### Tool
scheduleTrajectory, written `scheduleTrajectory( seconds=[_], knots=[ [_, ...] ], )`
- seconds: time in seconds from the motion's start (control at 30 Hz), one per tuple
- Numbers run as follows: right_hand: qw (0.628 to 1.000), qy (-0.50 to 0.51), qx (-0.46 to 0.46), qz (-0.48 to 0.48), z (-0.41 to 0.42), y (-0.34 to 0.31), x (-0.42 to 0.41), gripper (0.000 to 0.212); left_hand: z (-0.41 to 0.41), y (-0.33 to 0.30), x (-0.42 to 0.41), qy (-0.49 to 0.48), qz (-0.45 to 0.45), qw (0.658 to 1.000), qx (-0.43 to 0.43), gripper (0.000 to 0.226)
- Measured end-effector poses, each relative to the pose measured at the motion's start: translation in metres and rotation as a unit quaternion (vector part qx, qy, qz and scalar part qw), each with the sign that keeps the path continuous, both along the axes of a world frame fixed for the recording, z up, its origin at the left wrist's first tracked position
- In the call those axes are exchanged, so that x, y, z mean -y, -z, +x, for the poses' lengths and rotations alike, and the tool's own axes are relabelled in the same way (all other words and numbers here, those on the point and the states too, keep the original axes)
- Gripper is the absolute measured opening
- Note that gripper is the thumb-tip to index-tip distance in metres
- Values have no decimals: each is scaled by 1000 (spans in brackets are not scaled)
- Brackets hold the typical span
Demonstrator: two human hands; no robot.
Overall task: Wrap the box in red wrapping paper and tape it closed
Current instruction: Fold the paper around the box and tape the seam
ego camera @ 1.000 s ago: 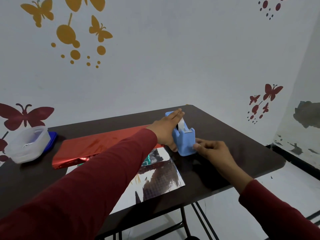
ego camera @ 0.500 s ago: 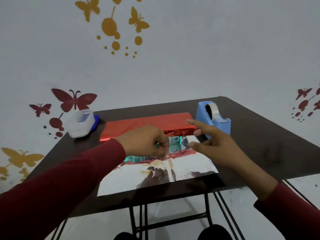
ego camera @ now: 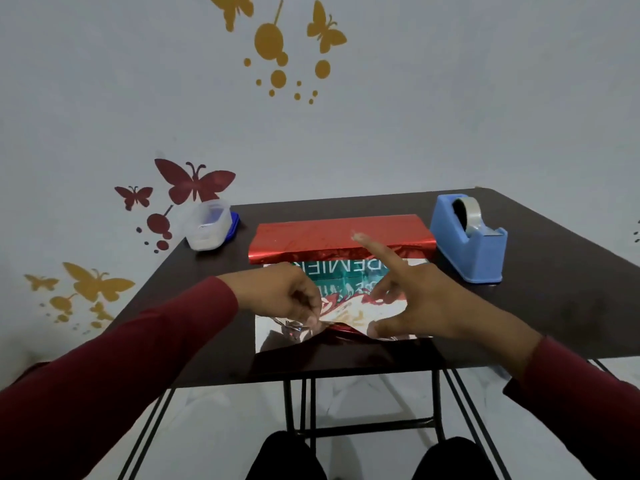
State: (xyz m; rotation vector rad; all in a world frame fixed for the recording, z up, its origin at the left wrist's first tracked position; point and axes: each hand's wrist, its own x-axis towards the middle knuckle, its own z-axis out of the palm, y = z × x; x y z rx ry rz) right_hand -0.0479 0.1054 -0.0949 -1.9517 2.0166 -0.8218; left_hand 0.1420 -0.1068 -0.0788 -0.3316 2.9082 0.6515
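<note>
The box (ego camera: 346, 271) lies on the dark table (ego camera: 561, 306); its green side with white letters shows. Red wrapping paper (ego camera: 332, 233) covers its top and far side, and the paper's silver underside (ego camera: 273, 341) spreads toward me. My left hand (ego camera: 284, 296) pinches the crumpled near edge of the paper and lifts it. My right hand (ego camera: 426, 306) grips the same edge further right between thumb and fingers, with its index finger pointing up over the box. Something small and pale sits on that fingertip; I cannot tell what it is.
A blue tape dispenser (ego camera: 467, 247) with a roll stands right of the box. A clear plastic container (ego camera: 207, 226) on a blue lid sits at the table's far left corner. The wall is close behind the table. My knees (ego camera: 287, 455) show under the table's near edge.
Both hands left the tape dispenser and came to the paper in front of the box. They now hold its near edge, which has lifted and crumpled. My view swung left and down.
</note>
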Motion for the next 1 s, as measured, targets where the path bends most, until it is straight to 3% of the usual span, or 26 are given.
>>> scheduleTrajectory(
  seconds=[0.13, 0.27, 0.3, 0.37, 0.43, 0.47, 0.53, 0.63, 0.83, 1.0],
  knots=[
    [996, 1, -87, -30, -5, -3, 7, 124, 5, -15, 4, -26, 24, 998, -49, 4],
    [991, 16, -82, -101, -14, -21, 20, 113, 8, -22, 7, -66, 8, 991, -114, 8],
    [991, 23, -83, -106, -15, -28, 24, 113, 7, -23, 4, -80, 11, 988, -133, 16],
    [991, 34, -82, -101, -18, -42, 33, 111, 5, -28, -7, -97, 2, 984, -152, 55],
    [992, 40, -72, -96, -21, -54, 42, 109, 1, -31, -20, -95, -90, 981, -147, 84],
    [993, 41, -64, -92, -24, -59, 46, 107, -3, -29, -21, -100, -150, 972, -150, 84],
    [994, 46, -55, -88, -29, -66, 53, 107, -10, -28, -13, -118, -225, 952, -172, 54],
    [993, 56, -63, -79, -44, -73, 60, 108, -11, -41, 12, -170, -185, 949, -191, 17],
    [992, 96, -59, -60, -77, -75, 67, 107, -14, -63, 60, -221, -104, 954, -173, 17],
    [991, 119, -61, -25, -96, -69, 85, 105, -27, -62, 86, -244, -89, 953, -154, 22]
  ],
)
